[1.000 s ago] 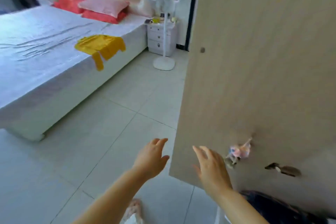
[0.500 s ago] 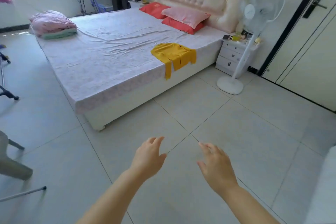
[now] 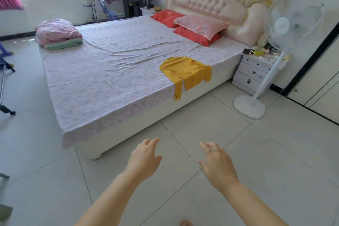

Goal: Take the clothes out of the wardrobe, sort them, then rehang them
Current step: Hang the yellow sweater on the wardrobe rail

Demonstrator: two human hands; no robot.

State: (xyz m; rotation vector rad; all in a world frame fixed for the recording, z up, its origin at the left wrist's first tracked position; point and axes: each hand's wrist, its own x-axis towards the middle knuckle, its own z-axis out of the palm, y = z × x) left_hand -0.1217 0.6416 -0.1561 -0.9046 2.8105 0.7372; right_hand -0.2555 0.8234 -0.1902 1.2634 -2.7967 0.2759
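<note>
A yellow long-sleeved top lies flat on the near right edge of the bed, one sleeve hanging over the side. My left hand and my right hand are stretched out in front of me above the tiled floor, fingers relaxed and empty, well short of the bed. Pale wardrobe doors show at the far right edge; the inside is out of view.
A white standing fan and a bedside drawer unit stand right of the bed. Folded pink and green bedding sits at the bed's far left corner. Red and pink pillows lie by the headboard. A rack's legs show at left.
The view has swung left, away from the wooden wardrobe door, to face the bed. Both hands stay empty and held out in front.
</note>
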